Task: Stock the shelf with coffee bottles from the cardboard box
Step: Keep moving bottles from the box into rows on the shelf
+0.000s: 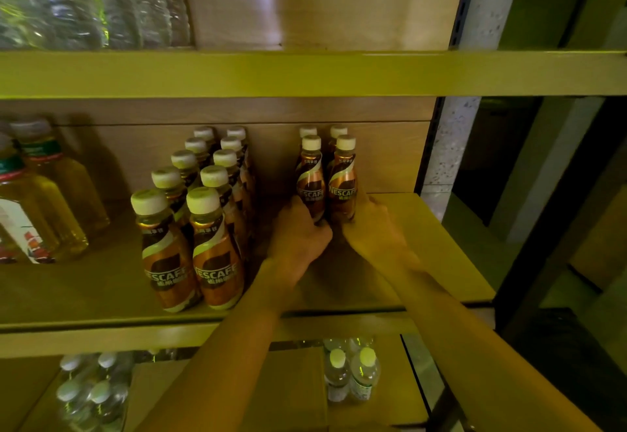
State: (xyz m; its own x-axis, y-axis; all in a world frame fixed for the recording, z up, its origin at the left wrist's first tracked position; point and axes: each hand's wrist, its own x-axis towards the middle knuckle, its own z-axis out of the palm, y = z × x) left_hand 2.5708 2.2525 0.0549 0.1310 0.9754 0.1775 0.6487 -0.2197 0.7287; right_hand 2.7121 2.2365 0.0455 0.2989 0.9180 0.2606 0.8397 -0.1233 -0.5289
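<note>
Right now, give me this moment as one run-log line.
left hand grips left white-capped brown coffee bottle | right hand grips right white-capped brown coffee bottle | both upright on wooden shelf

Head camera faces the shelf (305, 75) closely (angled slightly downward).

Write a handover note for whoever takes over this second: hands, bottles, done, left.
Left hand: grip on the base of the front-left bottle, standing on the shelf.
Right hand: grip on the front-right bottle beside it.
Done: two rear bottles behind those; ten-bottle block further left.
Left: release both, fill the gap between the groups. Cardboard box not clearly in view.
</note>
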